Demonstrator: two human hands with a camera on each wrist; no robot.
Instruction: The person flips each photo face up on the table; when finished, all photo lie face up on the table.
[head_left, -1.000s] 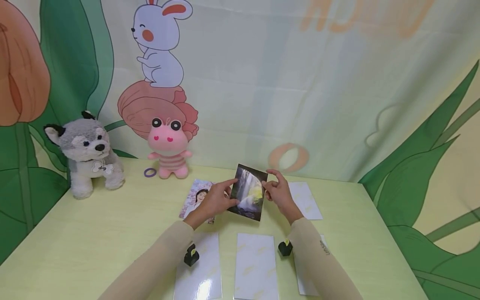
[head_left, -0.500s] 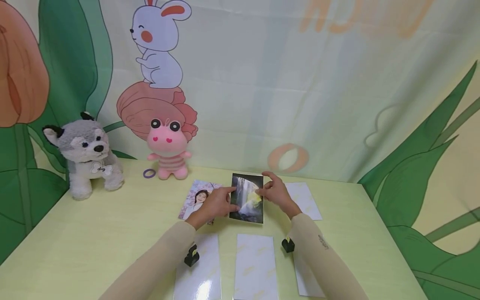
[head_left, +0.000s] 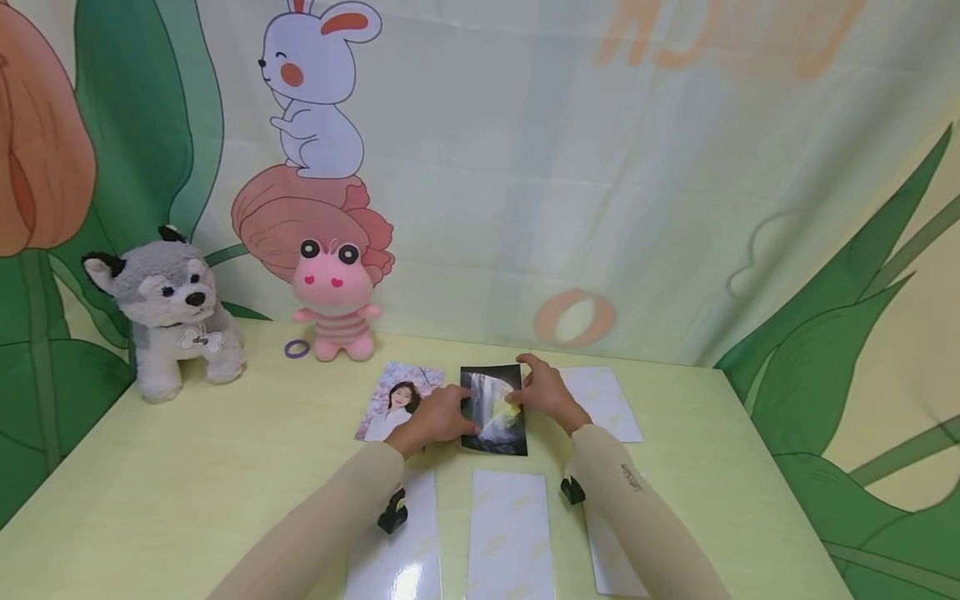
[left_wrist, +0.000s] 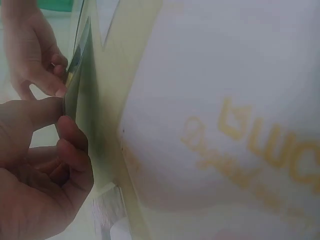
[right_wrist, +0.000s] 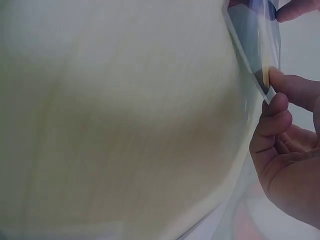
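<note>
A dark photo print of a waterfall (head_left: 493, 427) is between my two hands, near the back middle of the table. My left hand (head_left: 444, 415) pinches its left edge, thumb on the picture side and curled fingers behind, as the left wrist view shows. At the opposite edge my right hand (head_left: 549, 392) pinches the print between thumb and fingers, its index finger raised near the top corner. From the right wrist the glossy print (right_wrist: 257, 42) appears nearly edge-on, slightly bowed. Left of it lies a portrait photo (head_left: 401, 396), partly covered by my left hand.
White-backed cards lie in front, including a middle card (head_left: 510, 533) and a left card (head_left: 412, 550). Another white card (head_left: 603, 404) is behind my right hand. A plush husky (head_left: 172, 312), a pink plush toy (head_left: 341, 304) and a purple ring (head_left: 297, 349) stand or lie back left.
Both hands have lowered the waterfall print toward the table, turning it from tilted to nearly straight beside the portrait photo. Both still hold it.
</note>
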